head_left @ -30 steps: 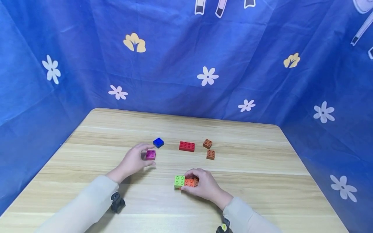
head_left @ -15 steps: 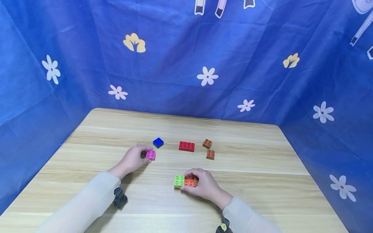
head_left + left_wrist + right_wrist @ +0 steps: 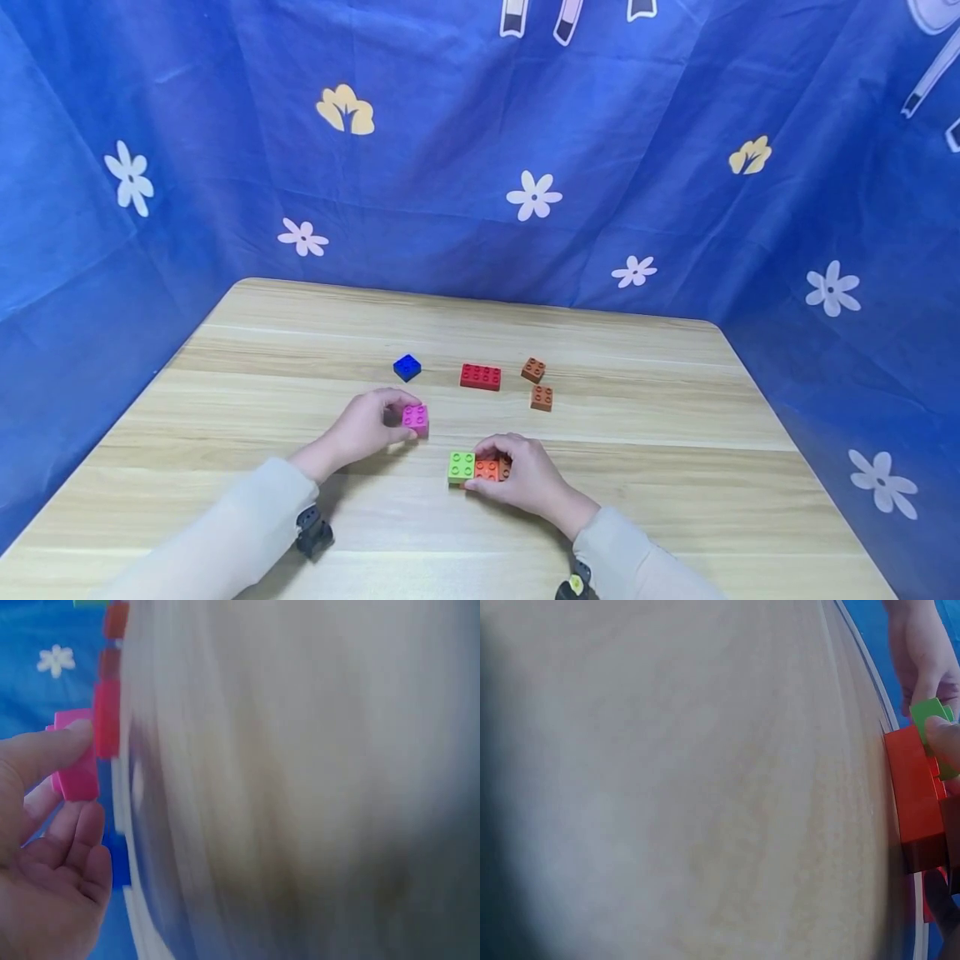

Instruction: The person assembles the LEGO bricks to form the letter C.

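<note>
My left hand (image 3: 365, 425) pinches a pink toy brick (image 3: 415, 420) between thumb and fingers, studs upward. In the left wrist view the thumb lies across this pink brick (image 3: 77, 761). Nearer the front, my right hand (image 3: 528, 477) grips a joined group of bricks by its right part. That group has a light green brick (image 3: 461, 467) at its left end, an orange brick (image 3: 487, 471) beside it, and a brown brick (image 3: 506, 468) partly hidden by the fingers. The right wrist view shows the orange brick (image 3: 915, 799) as a long block under the green one.
Farther back on the wooden table (image 3: 615, 375) lie a blue brick (image 3: 407, 367), a long red brick (image 3: 481, 377) and two brown bricks, one behind (image 3: 533, 370) the other (image 3: 542, 398). A blue patterned curtain (image 3: 450, 150) surrounds the table's far and side edges.
The left hand's fingers have closed on the pink brick and carried it rightward and nearer, toward the brick group. My right hand and its bricks have stayed in place.
</note>
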`<state>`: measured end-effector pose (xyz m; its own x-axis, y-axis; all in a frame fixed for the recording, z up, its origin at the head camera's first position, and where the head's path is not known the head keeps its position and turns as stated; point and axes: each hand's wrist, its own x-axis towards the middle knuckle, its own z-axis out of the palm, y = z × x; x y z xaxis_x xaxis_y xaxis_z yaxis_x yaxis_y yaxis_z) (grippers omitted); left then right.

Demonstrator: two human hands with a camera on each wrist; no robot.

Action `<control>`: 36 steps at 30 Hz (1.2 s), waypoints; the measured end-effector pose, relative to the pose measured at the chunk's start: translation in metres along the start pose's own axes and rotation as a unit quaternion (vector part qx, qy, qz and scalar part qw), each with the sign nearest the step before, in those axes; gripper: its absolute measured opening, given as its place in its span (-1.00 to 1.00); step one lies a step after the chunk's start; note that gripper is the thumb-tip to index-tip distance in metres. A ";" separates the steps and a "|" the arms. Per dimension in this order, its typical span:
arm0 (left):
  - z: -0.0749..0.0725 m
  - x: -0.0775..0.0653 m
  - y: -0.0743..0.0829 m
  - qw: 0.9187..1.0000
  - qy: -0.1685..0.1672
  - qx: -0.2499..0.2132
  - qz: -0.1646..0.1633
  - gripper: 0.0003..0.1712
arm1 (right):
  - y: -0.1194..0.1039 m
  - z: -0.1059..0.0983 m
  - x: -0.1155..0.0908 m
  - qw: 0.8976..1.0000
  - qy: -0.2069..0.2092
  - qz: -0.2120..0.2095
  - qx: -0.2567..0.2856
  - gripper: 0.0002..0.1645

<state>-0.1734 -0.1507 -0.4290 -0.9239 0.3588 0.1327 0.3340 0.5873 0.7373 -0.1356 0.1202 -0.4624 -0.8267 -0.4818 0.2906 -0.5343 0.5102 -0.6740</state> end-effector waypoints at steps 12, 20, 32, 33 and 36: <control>0.022 -0.010 0.040 0.996 -0.047 -0.045 0.054 -0.57 | 0.002 0.001 0.001 1.000 0.002 -0.010 -0.002 -0.53; 0.030 -0.012 0.051 0.993 -0.075 -0.027 0.086 -0.60 | 0.002 0.001 0.001 1.000 0.004 -0.010 -0.005 -0.53; 0.035 -0.009 0.051 0.992 -0.076 -0.019 0.102 -0.62 | 0.003 0.001 0.001 1.000 0.002 -0.010 -0.006 -0.52; 0.035 -0.008 0.051 0.992 -0.077 -0.020 0.102 -0.62 | 0.003 0.001 0.001 1.000 0.003 -0.011 -0.005 -0.52; 0.035 -0.006 0.051 0.991 -0.082 -0.020 0.102 -0.62 | 0.003 0.002 0.001 1.000 0.005 -0.012 -0.002 -0.52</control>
<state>-0.1441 -0.0981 -0.4152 -0.7937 0.5824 0.1755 0.5006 0.4615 0.7324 -0.1383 0.1200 -0.4653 -0.8151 -0.4871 0.3135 -0.5549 0.5015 -0.6637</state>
